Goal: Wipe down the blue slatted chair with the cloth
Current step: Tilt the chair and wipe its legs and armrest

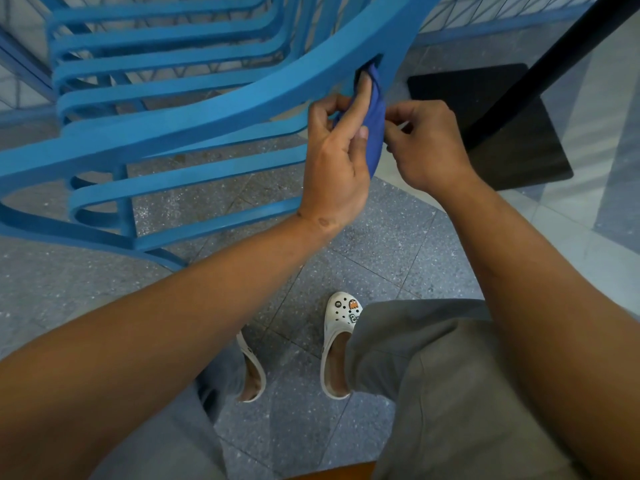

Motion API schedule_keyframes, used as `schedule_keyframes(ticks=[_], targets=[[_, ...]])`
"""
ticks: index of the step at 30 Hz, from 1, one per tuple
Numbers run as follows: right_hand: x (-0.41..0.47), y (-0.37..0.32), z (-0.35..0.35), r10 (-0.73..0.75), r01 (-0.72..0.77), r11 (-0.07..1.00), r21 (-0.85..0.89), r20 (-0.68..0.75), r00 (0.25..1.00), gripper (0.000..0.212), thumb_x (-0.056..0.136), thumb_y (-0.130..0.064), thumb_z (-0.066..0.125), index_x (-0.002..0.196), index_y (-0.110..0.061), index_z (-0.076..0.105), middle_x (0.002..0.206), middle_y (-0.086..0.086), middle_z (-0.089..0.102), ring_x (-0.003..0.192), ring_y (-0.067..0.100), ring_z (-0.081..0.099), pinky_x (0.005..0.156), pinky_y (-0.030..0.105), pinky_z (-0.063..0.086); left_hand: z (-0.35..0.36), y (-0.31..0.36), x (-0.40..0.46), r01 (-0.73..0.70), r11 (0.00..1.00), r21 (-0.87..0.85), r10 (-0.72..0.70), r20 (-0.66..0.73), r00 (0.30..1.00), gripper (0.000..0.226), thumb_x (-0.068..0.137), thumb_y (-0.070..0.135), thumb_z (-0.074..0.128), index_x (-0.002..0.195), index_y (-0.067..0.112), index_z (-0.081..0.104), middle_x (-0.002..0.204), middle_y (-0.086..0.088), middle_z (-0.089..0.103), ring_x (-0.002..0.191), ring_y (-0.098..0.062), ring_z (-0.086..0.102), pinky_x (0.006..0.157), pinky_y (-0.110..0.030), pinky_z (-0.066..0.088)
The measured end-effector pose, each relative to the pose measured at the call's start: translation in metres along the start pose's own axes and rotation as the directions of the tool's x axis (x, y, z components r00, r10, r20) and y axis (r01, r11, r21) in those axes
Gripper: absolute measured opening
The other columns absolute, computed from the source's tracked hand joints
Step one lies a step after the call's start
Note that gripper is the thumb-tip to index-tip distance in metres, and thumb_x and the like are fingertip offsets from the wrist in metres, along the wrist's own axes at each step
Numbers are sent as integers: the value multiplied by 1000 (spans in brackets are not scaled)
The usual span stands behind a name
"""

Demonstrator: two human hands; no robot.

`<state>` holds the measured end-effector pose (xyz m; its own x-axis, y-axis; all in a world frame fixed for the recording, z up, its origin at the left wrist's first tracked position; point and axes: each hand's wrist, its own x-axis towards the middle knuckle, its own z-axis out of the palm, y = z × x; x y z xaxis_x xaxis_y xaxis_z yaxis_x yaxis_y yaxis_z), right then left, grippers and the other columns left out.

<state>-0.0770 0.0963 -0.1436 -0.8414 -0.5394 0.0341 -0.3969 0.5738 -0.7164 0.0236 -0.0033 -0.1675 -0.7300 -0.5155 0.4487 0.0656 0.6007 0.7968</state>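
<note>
The blue slatted chair fills the upper left, its curved top rail running up to the right. A dark blue cloth is threaded into the narrow gap where the rail meets the chair's upright. My left hand holds the cloth from the left, its index finger pressing the cloth up into the gap. My right hand pinches the cloth's right side with curled fingers.
A black table base plate lies on the floor to the right, with its black post slanting up. Grey speckled floor tiles lie below. My feet in white clogs stand near the chair.
</note>
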Motion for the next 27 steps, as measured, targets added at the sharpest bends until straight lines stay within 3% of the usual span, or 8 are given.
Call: schedule_keyframes(ticks=[8, 12, 15, 16, 18, 20, 24, 27], targets=[[-1, -3, -1, 14, -14, 1000, -6, 15, 1000, 17, 99, -31, 65, 103, -22, 79, 76, -26, 63, 67, -13, 60, 67, 14, 47, -7, 0, 5, 94, 996, 0, -94, 46, 995, 49, 98, -4, 46, 147, 2, 47, 114, -10, 42, 105, -15, 49, 102, -5, 31], [-5, -4, -3, 37, -37, 999, -26, 23, 999, 16, 99, -33, 65, 103, -25, 78, 81, -24, 64, 71, -7, 62, 73, 21, 51, -8, -5, 4, 254, 967, -3, -252, 108, 962, 52, 99, -1, 48, 149, 11, 46, 116, -10, 44, 109, -14, 51, 100, 2, 26], [-17, -6, -6, 81, -81, 997, 0, 19, 997, 14, 99, -33, 64, 102, -28, 76, 82, -22, 65, 74, -1, 64, 77, 27, 56, -13, -13, -1, 403, 914, 49, -404, 193, 894, 52, 99, 1, 51, 148, 17, 50, 126, -5, 48, 118, -5, 45, 101, 7, 18], [-24, -8, -6, 89, -89, 996, 13, 19, 996, 13, 99, -32, 64, 102, -27, 76, 82, -21, 65, 74, -1, 64, 77, 26, 56, -15, -15, -4, 430, 901, 52, -430, 216, 876, 52, 98, 1, 52, 147, 17, 52, 133, -3, 53, 123, -3, 45, 105, 4, 20], [-38, -16, -5, 81, -82, 995, 53, 25, 996, 12, 100, -26, 63, 101, -27, 75, 80, -22, 65, 73, -3, 63, 75, 23, 54, -19, -15, -11, 491, 871, 16, -479, 247, 842, 51, 94, 2, 54, 143, 15, 57, 139, 2, 60, 130, -5, 51, 116, -17, 33], [-54, -28, 0, 72, -78, 990, 116, 54, 996, 15, 100, -20, 61, 101, -27, 74, 80, -19, 67, 73, -1, 65, 75, 25, 54, -25, -6, -16, 559, 829, -13, -535, 273, 799, 49, 93, 4, 57, 141, 15, 59, 137, 2, 64, 128, -9, 57, 114, -34, 43], [-87, -44, 12, 177, -214, 927, 309, 144, 974, 25, 105, -19, 53, 93, -32, 70, 90, 7, 73, 77, 23, 68, 82, 46, 58, -35, 13, -23, 668, 739, -82, -607, 349, 714, 46, 95, 0, 58, 136, 20, 63, 125, 7, 69, 113, -5, 65, 101, -29, 53], [-94, -41, 18, 306, -348, 877, 331, 174, 936, 25, 107, -23, 48, 102, -13, 70, 97, 20, 70, 73, 23, 61, 78, 53, 55, -41, 22, -30, 734, 676, -69, -649, 415, 637, 46, 93, -6, 50, 120, 26, 68, 108, 9, 72, 99, -8, 69, 91, -32, 58]])
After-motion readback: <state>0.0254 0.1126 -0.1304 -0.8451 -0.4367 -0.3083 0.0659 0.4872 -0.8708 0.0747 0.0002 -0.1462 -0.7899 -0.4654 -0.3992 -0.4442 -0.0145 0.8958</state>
